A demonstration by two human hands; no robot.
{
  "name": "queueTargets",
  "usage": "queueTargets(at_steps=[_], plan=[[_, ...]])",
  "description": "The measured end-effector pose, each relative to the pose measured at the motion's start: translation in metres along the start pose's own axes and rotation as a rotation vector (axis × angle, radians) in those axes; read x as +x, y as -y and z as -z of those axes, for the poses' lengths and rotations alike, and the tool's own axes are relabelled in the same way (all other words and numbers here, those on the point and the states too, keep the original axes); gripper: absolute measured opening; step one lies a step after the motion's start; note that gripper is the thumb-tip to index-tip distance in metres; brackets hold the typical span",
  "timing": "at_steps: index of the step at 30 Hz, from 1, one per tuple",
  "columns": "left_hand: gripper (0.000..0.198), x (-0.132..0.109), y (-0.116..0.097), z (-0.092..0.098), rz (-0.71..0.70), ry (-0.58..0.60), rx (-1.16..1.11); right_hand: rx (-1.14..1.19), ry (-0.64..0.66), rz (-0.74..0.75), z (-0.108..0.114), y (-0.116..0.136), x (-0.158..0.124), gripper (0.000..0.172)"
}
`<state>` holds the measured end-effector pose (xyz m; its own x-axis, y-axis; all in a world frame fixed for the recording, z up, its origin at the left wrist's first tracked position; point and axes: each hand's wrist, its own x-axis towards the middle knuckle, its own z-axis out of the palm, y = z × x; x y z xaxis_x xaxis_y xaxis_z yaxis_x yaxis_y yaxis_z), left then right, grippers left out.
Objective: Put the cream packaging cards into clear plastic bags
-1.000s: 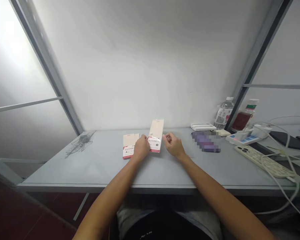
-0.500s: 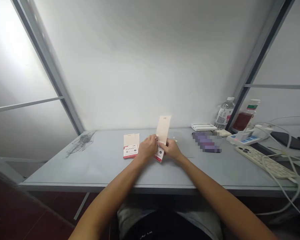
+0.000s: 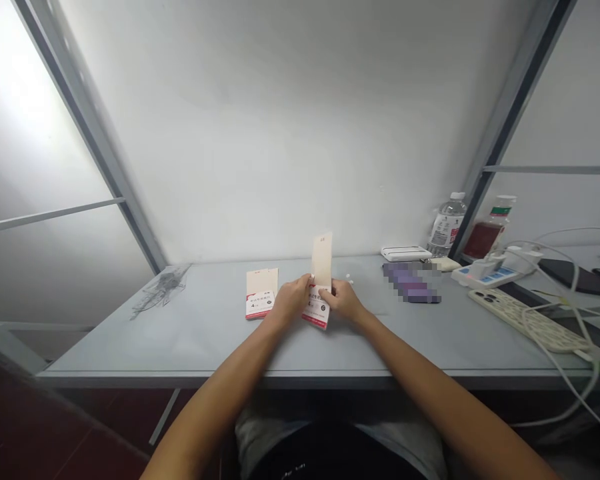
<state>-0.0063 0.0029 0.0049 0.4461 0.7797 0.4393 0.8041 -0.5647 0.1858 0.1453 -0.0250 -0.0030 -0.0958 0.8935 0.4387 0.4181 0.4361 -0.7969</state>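
Left hand [image 3: 293, 300] and right hand [image 3: 345, 300] pinch a slim cream paperboard carton [image 3: 322, 261] from either side above a grey desk [image 3: 130, 350]. It looks light, thin-walled and easily bent, so its long edges seem the best hold. Left of that carton lies a matching carton [image 3: 261, 283], its red-and-white label [image 3: 259, 305] showing a "4", the other print too small to read.

Head-worn camera, looking forward and down at the left hand [image 3: 291, 300] and right hand [image 3: 344, 300], close above the desk [image 3: 190, 340], facing a white wall [image 3: 280, 133], single view
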Motion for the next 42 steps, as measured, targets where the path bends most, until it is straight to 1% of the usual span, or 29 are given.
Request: queueTargets(at_steps=[2,6,13,16,20,24,28,32,37,42], plan=[[0.025,-0.0002,-0.0012,0.0011,-0.005,0.013,0.032,-0.012,0.008,0.012,0.0001,-0.0008,-0.0001,0.012],[0.024,-0.0002,-0.0020,0.0021,-0.022,-0.006,0.043,-0.017,0.009,0.030,-0.0006,-0.0011,0.0001,0.010],[0.025,0.0003,-0.0017,0.0017,-0.046,-0.015,-0.015,-0.028,0.034,0.066,-0.0011,-0.0017,-0.0002,0.010],[0.025,0.0013,-0.0015,0.0013,-0.023,-0.023,-0.030,-0.023,0.050,0.064,-0.0014,-0.0017,-0.0006,0.010],[0.024,0.0018,-0.0014,0.0005,0.005,-0.033,0.004,-0.019,0.060,0.069,-0.0017,-0.0004,-0.0008,0.012],[0.024,0.0011,-0.0020,-0.0010,0.015,-0.078,-0.007,-0.033,0.068,0.072,-0.0015,0.0019,-0.0009,0.013],[0.025,0.0011,-0.0019,-0.0010,0.016,-0.142,-0.057,-0.047,0.053,0.090,-0.0023,0.0051,-0.0021,0.013],[0.023,0.0017,-0.0013,0.0010,0.089,-0.201,-0.138,-0.007,0.050,0.117,-0.0049,0.0068,-0.0029,0.013],[0.026,0.0023,-0.0016,0.0028,0.124,-0.236,-0.299,0.137,-0.022,0.011,-0.0079,0.0023,0.0003,0.016],[0.035,0.0049,0.0043,0.0050,0.246,-0.277,-0.493,0.210,-0.024,-0.053,-0.0088,-0.0001,0.0043,0.029]])
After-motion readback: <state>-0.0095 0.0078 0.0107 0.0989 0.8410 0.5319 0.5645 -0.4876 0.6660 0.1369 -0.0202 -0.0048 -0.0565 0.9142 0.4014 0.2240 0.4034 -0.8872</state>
